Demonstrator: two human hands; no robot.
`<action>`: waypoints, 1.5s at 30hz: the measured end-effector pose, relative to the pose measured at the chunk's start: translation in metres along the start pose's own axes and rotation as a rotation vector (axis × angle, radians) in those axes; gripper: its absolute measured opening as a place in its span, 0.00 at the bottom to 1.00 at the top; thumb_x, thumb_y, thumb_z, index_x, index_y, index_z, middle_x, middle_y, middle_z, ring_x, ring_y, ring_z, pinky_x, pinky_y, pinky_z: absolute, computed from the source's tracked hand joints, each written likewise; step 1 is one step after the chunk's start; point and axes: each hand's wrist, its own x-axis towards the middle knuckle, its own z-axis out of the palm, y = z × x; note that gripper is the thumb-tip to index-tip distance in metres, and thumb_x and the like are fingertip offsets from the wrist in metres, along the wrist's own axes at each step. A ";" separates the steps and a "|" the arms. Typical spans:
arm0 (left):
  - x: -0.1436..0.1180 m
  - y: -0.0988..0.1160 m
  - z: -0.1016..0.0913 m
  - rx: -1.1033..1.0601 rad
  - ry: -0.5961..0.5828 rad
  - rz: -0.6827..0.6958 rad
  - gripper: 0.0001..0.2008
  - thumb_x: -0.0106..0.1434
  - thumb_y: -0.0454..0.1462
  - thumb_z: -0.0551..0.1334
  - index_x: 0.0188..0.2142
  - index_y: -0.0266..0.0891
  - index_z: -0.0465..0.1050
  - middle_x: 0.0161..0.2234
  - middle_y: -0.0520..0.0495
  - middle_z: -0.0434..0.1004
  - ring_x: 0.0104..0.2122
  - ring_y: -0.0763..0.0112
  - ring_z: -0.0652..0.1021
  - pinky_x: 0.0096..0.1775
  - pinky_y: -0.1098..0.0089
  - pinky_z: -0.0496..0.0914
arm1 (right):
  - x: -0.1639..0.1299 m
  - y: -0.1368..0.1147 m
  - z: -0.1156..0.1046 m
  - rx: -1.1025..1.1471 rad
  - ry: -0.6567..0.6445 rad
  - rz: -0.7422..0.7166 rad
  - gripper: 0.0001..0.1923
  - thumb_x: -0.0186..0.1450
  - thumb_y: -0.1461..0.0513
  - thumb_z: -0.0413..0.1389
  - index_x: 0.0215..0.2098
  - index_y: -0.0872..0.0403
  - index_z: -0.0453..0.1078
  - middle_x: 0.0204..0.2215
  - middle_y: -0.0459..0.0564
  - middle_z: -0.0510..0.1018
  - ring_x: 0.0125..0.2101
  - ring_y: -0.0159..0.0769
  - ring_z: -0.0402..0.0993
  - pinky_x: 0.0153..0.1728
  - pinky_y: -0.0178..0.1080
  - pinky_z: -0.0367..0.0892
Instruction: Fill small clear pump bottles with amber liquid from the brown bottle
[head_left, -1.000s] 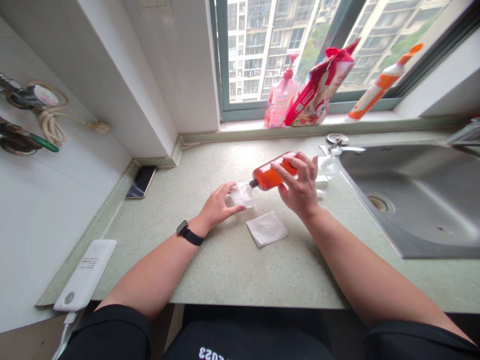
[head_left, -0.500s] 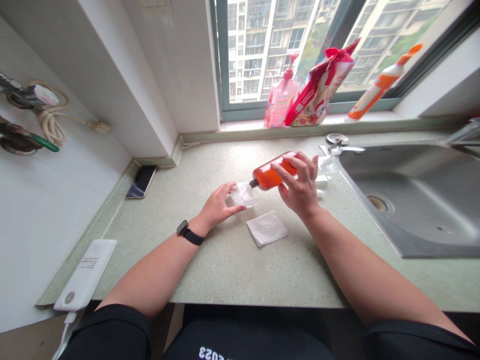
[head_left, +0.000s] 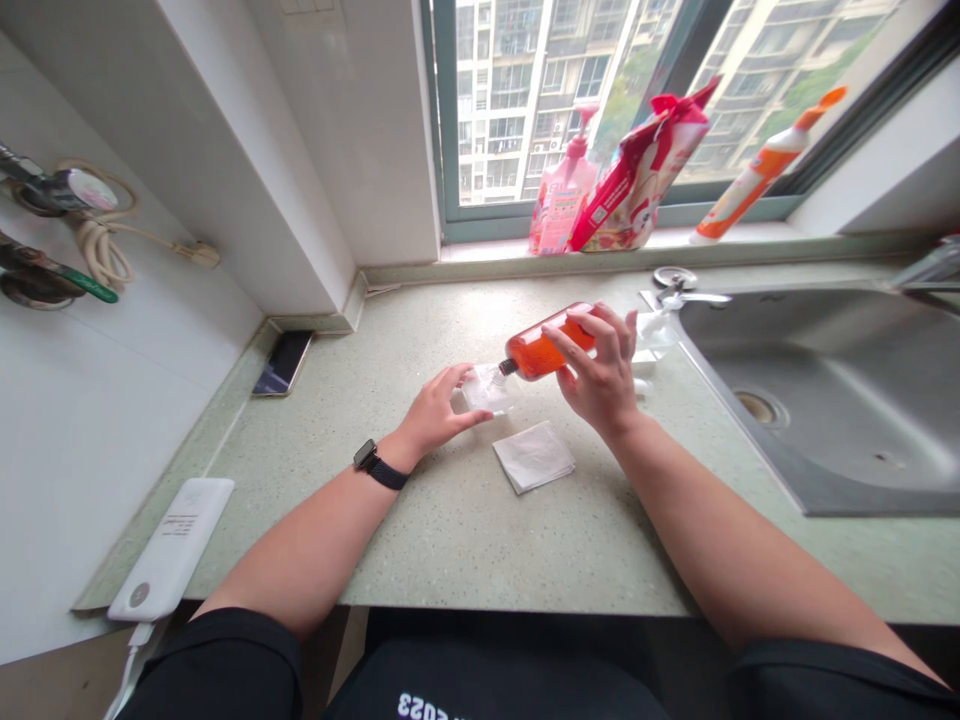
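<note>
In my right hand (head_left: 600, 370) is an orange-brown see-through bottle (head_left: 546, 345), tipped on its side with its dark threaded neck pointing down to the left. The neck is over a small clear container (head_left: 491, 392) on the counter, and what looks like clear liquid shows below the mouth. My left hand (head_left: 439, 405), with a dark watch on the wrist, grips the container's left side between thumb and fingers. A folded white tissue (head_left: 534, 457) lies just in front of the container. Behind my right hand, a clear pump bottle (head_left: 656, 330) is partly hidden.
To the right is a steel sink (head_left: 847, 400). A phone (head_left: 283, 363) lies at the back left, and a white power bank (head_left: 172, 548) with a cable sits nearer me. On the windowsill stand a pink pump bottle (head_left: 561, 205), a red bag (head_left: 637, 180) and an orange-white bottle (head_left: 754, 185).
Both hands, the bottle and the container keep nearly the same places. Whether the liquid level has changed, I cannot tell.
</note>
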 end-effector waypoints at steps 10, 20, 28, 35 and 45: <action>0.000 0.000 0.000 0.015 0.005 0.011 0.38 0.63 0.52 0.77 0.66 0.44 0.67 0.57 0.40 0.80 0.53 0.53 0.83 0.57 0.51 0.78 | 0.002 -0.001 -0.001 0.012 0.035 -0.026 0.51 0.64 0.74 0.58 0.76 0.25 0.53 0.64 0.48 0.69 0.71 0.59 0.61 0.72 0.76 0.51; 0.001 0.000 0.000 0.002 0.006 0.000 0.38 0.62 0.52 0.77 0.66 0.46 0.67 0.57 0.40 0.80 0.53 0.53 0.82 0.58 0.49 0.78 | 0.002 -0.001 -0.002 0.024 0.039 -0.031 0.52 0.64 0.74 0.58 0.76 0.24 0.52 0.65 0.48 0.69 0.72 0.59 0.61 0.73 0.75 0.50; 0.000 0.002 -0.001 0.001 -0.001 -0.008 0.38 0.62 0.53 0.77 0.66 0.46 0.67 0.57 0.40 0.79 0.53 0.53 0.82 0.58 0.49 0.78 | 0.001 0.000 -0.002 0.007 0.030 -0.032 0.53 0.65 0.73 0.58 0.77 0.23 0.50 0.65 0.48 0.68 0.72 0.59 0.61 0.72 0.76 0.51; 0.000 0.001 0.000 0.002 -0.001 -0.006 0.38 0.62 0.54 0.76 0.66 0.46 0.67 0.57 0.40 0.79 0.53 0.52 0.82 0.58 0.49 0.78 | 0.000 0.000 -0.002 0.012 -0.020 0.008 0.56 0.62 0.73 0.59 0.77 0.21 0.49 0.65 0.48 0.67 0.72 0.63 0.59 0.72 0.79 0.49; 0.001 0.001 -0.001 0.004 -0.008 -0.011 0.39 0.62 0.53 0.77 0.66 0.45 0.67 0.58 0.40 0.79 0.54 0.53 0.82 0.58 0.49 0.78 | 0.001 -0.001 -0.002 0.045 0.019 -0.014 0.52 0.63 0.73 0.58 0.76 0.23 0.53 0.65 0.48 0.68 0.72 0.61 0.60 0.72 0.77 0.49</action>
